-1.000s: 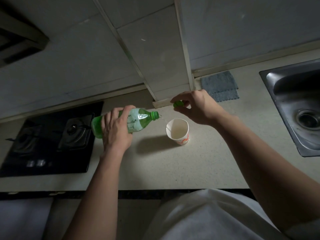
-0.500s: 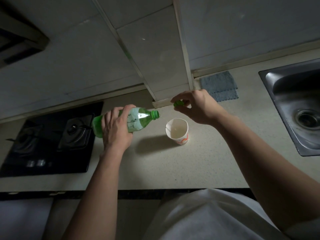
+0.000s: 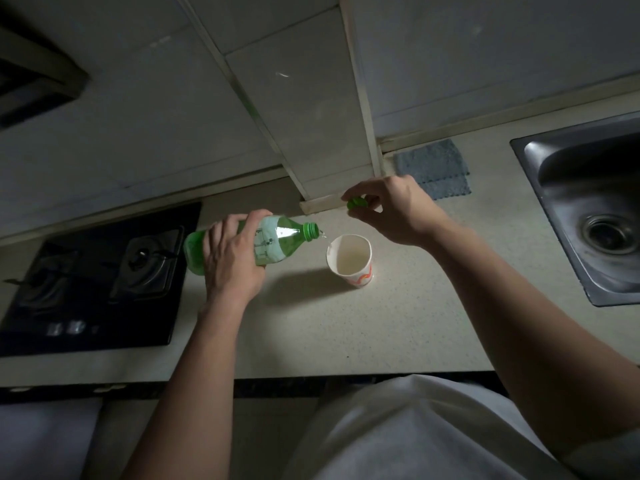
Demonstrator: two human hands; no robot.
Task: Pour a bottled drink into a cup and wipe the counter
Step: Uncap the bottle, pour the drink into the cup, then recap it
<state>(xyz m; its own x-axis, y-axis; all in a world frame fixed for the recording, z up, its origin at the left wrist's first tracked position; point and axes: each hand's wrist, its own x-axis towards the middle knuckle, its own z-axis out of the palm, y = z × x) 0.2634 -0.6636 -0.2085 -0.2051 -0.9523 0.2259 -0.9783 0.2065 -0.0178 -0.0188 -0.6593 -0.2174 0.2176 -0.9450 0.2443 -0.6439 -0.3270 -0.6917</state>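
Observation:
My left hand [image 3: 231,261] grips a green plastic bottle [image 3: 277,242] lying almost level, its open neck pointing right, just left of and above the cup's rim. A drip hangs at the bottle's mouth. The white paper cup [image 3: 350,259] stands upright on the pale counter [image 3: 346,334] and holds some liquid. My right hand [image 3: 391,209] hovers behind the cup, pinching the green bottle cap [image 3: 357,203] between thumb and fingers. A folded blue-grey cloth [image 3: 433,168] lies on the counter by the wall, behind my right hand.
A black gas hob [image 3: 93,282] takes up the counter on the left. A steel sink [image 3: 588,209] is sunk in at the right. A tiled wall column [image 3: 322,133] juts out behind the cup. The counter's front edge runs close to my body.
The stream of drink into the cup has thinned to a drip. The bottle has levelled a little. My right hand has barely moved.

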